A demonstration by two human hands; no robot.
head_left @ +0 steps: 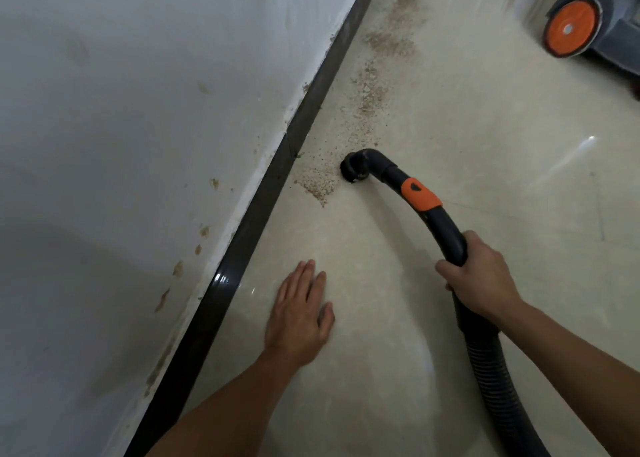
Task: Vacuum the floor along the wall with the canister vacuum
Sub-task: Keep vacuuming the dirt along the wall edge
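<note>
right hand point(481, 276): grip clamped round the black curved handle tube point(446, 228), fingers wrapped, just above the ribbed hose point(495, 370)
left hand point(298, 314): palm down low on the floor point(485, 144), fingers straight, grip apart w/ nothing in it; sat btwn baseboard point(263, 210) and hose. couldn't tell if it actually pressed the tile
nozzle point(353, 169): mouth down at the floor, right at the edge of the grit, near the baseboard but not touching
orange collar point(420, 195): on the tube btwn nozzle and right hand
grit trail point(370, 89): brownish, ran along the baseboard from nozzle to top of view
canister vacuum point(588, 23): top right corner, partly cut off, orange wheel point(569, 28) facing cam, well apart from nozzle
wall point(138, 110): white, brownish stains low down
</note>
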